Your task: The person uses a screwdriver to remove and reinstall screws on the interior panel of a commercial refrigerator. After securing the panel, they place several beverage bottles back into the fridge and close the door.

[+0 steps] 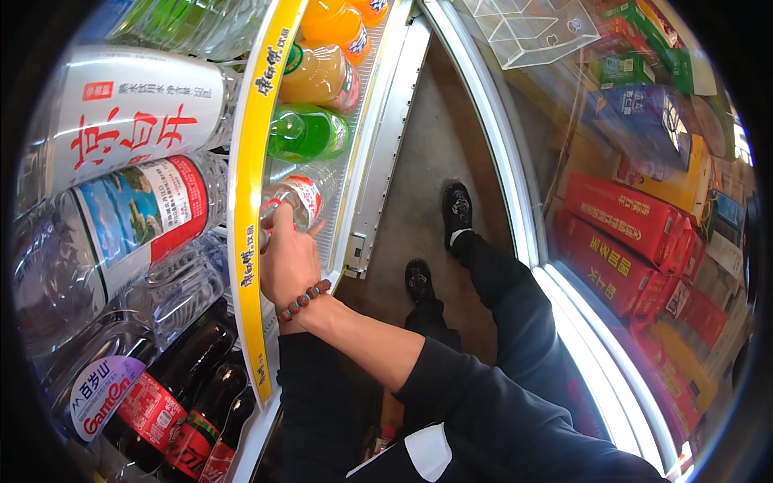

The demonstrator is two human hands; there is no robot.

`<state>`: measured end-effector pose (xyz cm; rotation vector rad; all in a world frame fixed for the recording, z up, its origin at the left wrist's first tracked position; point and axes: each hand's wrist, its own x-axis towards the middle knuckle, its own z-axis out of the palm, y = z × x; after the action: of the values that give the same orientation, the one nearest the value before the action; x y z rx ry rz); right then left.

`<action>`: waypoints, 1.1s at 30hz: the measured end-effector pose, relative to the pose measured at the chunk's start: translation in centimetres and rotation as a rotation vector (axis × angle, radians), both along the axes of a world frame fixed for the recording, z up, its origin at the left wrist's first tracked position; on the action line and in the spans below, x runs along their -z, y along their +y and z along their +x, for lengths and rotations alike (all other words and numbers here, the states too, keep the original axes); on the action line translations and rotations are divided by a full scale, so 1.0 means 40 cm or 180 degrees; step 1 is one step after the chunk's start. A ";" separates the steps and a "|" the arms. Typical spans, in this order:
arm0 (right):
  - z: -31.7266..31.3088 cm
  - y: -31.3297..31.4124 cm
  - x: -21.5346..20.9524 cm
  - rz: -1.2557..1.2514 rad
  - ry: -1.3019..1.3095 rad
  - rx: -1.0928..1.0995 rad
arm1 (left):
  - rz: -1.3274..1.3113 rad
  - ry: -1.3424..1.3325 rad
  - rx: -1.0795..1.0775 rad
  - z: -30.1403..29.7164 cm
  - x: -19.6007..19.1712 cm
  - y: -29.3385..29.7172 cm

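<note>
My right hand [291,253], with a brown beaded bracelet [304,301] at its wrist, reaches across to the yellow-edged cooler shelf [251,161]. Its fingers close around a clear plastic bottle [299,197] with a red and white label, lying in the front row from this angle. Beyond that bottle are a green drink bottle [308,133], a yellowish drink bottle [320,76] and an orange drink bottle [334,28]. My left arm's black sleeve [312,402] comes up below the right wrist; the left hand itself is hidden there.
Large water bottles [145,213] and dark cola bottles [189,386] fill the shelf at left. A glass door with a white frame [503,153] stands open at right; red boxes [620,233] show through it. My shoes [457,213] stand on the grey floor [427,121] between.
</note>
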<state>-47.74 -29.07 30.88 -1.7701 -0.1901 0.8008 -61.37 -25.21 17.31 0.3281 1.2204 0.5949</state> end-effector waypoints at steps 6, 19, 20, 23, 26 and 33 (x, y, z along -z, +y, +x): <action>0.037 0.061 -0.014 0.0394 0.0650 0.0647 | -0.0021 -0.0218 0.0064 0.060 0.022 0.050; 0.045 -0.646 -0.166 -0.0387 0.1813 0.0226 | -0.0137 0.0108 -0.0852 0.204 0.070 0.039; 0.051 -0.731 -0.207 -0.0743 0.1461 0.0133 | 0.0248 0.0152 -0.0486 0.204 0.064 -0.004; 0.076 -0.944 -0.367 -0.1450 -0.0580 -0.0423 | -0.0477 0.0452 -0.0676 0.199 0.014 -0.101; 0.069 -1.081 -0.540 -0.1541 -0.1725 -0.0434 | -0.0819 0.0517 0.0052 0.179 -0.081 -0.256; -0.008 -1.240 -0.792 -0.1491 -0.1861 -0.0589 | -0.0406 -0.0072 0.1944 0.142 -0.496 -0.622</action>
<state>-48.06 -78.68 62.54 -2.4322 -0.5980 0.4518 -55.68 -50.09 37.16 0.5553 1.0576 -0.0066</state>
